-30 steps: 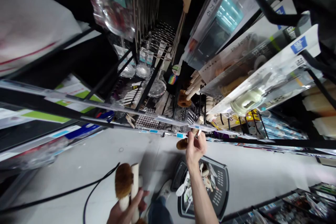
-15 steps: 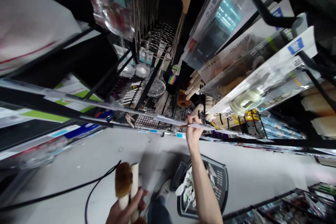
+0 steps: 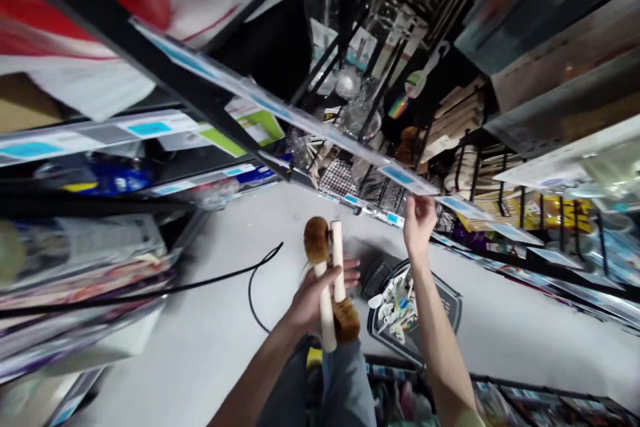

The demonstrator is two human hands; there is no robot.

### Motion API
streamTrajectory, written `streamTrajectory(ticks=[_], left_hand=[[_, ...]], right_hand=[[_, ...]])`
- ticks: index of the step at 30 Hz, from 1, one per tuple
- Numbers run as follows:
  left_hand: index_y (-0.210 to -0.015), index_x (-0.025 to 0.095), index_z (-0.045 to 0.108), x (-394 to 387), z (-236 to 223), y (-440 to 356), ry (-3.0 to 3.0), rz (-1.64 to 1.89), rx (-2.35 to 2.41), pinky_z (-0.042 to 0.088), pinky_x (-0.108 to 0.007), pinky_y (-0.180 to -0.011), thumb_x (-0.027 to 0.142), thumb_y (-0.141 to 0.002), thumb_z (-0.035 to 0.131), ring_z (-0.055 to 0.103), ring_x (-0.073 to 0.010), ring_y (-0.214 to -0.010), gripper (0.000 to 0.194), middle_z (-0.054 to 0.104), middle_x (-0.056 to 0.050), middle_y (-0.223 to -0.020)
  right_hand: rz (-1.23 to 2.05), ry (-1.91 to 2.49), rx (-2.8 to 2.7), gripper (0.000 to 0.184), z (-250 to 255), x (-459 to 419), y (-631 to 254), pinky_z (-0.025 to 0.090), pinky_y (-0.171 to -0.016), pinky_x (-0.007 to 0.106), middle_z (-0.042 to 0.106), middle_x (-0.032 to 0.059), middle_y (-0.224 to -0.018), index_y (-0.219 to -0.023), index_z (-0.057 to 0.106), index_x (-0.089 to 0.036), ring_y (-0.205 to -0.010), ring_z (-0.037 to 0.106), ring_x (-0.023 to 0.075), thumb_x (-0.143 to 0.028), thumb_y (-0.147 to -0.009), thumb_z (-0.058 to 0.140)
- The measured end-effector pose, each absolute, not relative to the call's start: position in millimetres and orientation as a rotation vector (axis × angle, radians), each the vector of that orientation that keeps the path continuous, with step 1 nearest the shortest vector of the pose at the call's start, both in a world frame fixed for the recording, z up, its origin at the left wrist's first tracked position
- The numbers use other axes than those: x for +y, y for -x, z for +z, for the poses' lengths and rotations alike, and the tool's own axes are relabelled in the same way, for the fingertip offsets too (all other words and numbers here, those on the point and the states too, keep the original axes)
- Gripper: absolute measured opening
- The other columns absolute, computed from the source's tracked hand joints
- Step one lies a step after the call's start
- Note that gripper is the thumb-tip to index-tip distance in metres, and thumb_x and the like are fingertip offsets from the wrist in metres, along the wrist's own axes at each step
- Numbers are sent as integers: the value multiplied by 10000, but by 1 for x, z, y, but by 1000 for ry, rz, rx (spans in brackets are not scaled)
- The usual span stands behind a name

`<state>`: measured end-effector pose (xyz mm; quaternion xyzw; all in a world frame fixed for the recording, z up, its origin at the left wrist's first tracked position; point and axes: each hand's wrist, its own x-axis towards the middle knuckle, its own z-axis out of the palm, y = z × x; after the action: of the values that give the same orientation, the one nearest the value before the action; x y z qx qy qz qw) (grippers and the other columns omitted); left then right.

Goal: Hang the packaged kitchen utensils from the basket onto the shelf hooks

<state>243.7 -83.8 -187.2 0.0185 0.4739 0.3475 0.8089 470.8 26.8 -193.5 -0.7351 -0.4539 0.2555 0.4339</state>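
My left hand (image 3: 310, 297) holds two brushes over the floor, thumb across the pale wooden handles and fingertips showing beyond them. One brush (image 3: 317, 240) has its round brown bristle head pointing away from me. The other brush (image 3: 346, 320) lies alongside it the opposite way, head toward me. My right hand (image 3: 419, 217) is raised at the shelf's front rail (image 3: 425, 185), its fingers curled. What those fingers hold, if anything, is hidden. Just behind the rail, more brown bristle heads (image 3: 409, 143) and wooden-handled goods (image 3: 457, 113) hang on black hooks.
A dark basket (image 3: 453, 307) filled with packaged utensils (image 3: 399, 303) stands on the floor beneath my right arm. A black cable (image 3: 220, 275) crosses the floor at left. Metal strainers (image 3: 347, 83) and a rainbow-coloured item (image 3: 399, 107) hang further in. Another stocked shelf (image 3: 407, 400) lies close by my legs.
The view has swung left and my left hand has come up, showing both brushes fully. My right hand, earlier at a pale wooden handle among the hooks, is now lower at the rail.
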Motion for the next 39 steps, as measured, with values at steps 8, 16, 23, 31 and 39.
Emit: streamTrajectory(ticks=[8, 16, 23, 31, 39], left_hand=[[-1048, 125, 757, -63, -178, -258, -221, 708, 978, 561, -501, -1036, 381, -599, 958, 762, -370, -1067, 555, 817, -153, -1030], [-995, 150, 799, -73, -177, -272, -493, 735, 1082, 607, -372, -873, 351, -687, 916, 774, -301, -968, 386, 824, -108, -977], [-972, 130, 781, -73, -173, -275, -569, 827, 1317, 611, -396, -947, 475, -771, 849, 763, -310, -1048, 405, 820, -142, -1030], [-993, 134, 656, -86, -191, -252, -410, 826, 1358, 665, -426, -875, 561, -727, 874, 804, -310, -884, 549, 811, -140, -938], [-1002, 157, 630, -95, -200, -251, -360, 693, 1376, 670, -412, -872, 621, -663, 890, 803, -312, -887, 631, 816, -122, -916]], right_hand=[[1396, 1448, -1346, 336, -164, -56, -428, 541, -1016, 367, 676, 90, -1282, -1225, 743, -255, -1196, 638, 237, -470, -1009, 600], [1651, 1321, -1014, 396, -160, -50, -425, 599, -817, 330, 744, 27, -966, -1071, 761, -242, -843, 700, 200, -542, -819, 818], [1354, 1455, -928, 283, -162, -60, -427, 586, -816, 371, 756, 56, -862, -900, 737, -208, -792, 699, 227, -487, -860, 765], [770, 1525, -943, 205, -178, -13, -500, 539, -736, 321, 726, 55, -900, -864, 643, -202, -786, 650, 192, -393, -808, 689], [321, 1661, -977, 263, -173, 3, -493, 474, -656, 290, 655, 22, -732, -736, 657, -180, -684, 577, 169, -417, -848, 674]])
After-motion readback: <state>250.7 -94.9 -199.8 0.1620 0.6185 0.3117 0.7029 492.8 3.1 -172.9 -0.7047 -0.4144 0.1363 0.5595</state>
